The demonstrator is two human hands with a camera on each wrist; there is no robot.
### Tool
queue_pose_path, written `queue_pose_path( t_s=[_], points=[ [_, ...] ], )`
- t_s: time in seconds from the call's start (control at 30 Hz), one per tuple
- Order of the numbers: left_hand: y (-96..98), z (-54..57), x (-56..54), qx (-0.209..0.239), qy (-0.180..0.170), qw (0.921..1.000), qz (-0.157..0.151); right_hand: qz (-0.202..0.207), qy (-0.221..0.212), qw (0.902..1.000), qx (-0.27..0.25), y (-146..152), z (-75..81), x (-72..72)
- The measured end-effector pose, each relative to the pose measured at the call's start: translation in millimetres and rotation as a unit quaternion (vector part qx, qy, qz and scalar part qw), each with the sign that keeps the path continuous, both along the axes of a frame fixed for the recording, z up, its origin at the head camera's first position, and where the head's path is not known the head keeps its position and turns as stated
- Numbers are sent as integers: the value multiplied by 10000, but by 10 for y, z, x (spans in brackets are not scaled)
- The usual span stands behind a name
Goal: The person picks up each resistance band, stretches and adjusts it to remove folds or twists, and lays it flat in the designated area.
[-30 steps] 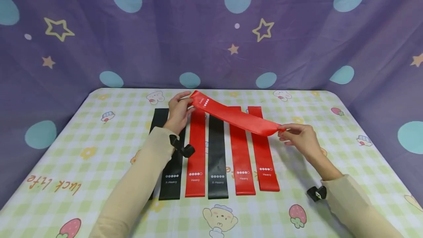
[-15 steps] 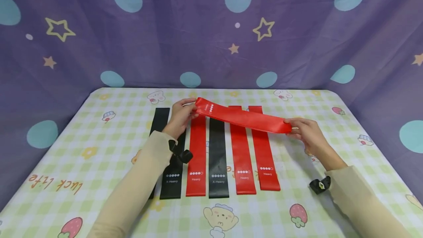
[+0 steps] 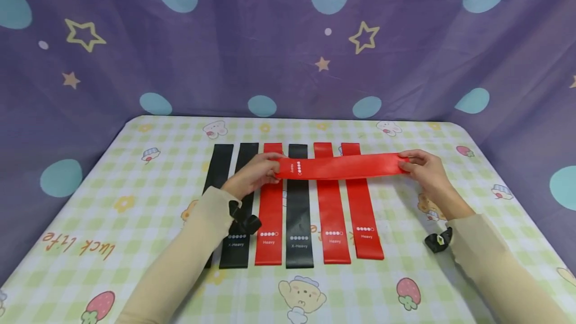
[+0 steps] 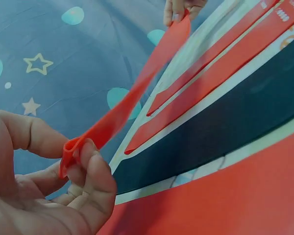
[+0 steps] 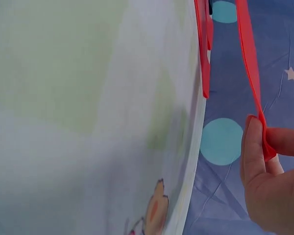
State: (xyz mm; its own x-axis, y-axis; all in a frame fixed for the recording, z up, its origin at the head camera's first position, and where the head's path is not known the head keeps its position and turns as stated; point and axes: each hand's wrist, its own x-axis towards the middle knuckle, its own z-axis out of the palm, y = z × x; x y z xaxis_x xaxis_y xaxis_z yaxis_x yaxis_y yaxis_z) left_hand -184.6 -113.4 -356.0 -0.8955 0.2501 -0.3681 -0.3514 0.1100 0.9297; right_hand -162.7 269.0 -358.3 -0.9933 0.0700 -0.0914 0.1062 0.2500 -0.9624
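Note:
A flat red resistance band (image 3: 342, 166), printed "Heavy" near its left end, stretches sideways above the table between both hands. My left hand (image 3: 256, 174) pinches its left end; in the left wrist view the band's end (image 4: 71, 152) is folded between thumb and fingers. The other end is pinched by my right hand (image 3: 425, 169), and the right wrist view shows thumb and fingers on the red band (image 5: 252, 73). Below it several bands lie lengthwise in a row: black ones, such as the X-Heavy band (image 3: 299, 224), and red ones, such as the Heavy band (image 3: 334, 224).
A checked cloth with cartoon prints covers the table (image 3: 135, 234). Behind the table's far edge hangs a purple curtain (image 3: 202, 64) with stars and blue dots. My left forearm (image 3: 180, 254) partly covers the leftmost black bands.
The held red band has gone from slanting down to the right to nearly level. My left hand has come lower and rightward; my right hand has risen and shifted right.

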Motion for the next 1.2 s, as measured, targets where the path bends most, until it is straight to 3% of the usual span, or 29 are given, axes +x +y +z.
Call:
queue_pose_path(
  t_s=[0.17, 0.33, 0.47, 0.67, 0.9, 1.2],
  points=[
    [27, -54, 32, -169, -144, 9997, 123, 34, -19, 9999, 168, 14, 13, -38],
    [68, -108, 78, -402, 103, 9986, 320, 48, 36, 9990, 433, 17, 41, -94],
    [90, -135, 115, -585, 358, 9971, 321, 129, 56, 9994, 323, 41, 71, -149],
    [105, -155, 181, -656, 314, 9973, 42, 49, -41, 9994, -351, 77, 105, -244],
    [168, -190, 270, -884, 241, 9955, -261, -87, -188, 9910, -1321, 95, 126, -338],
    [206, -206, 418, -933, 310, 9920, -797, -281, -206, 9909, -1301, 37, 138, -514]
  ],
)
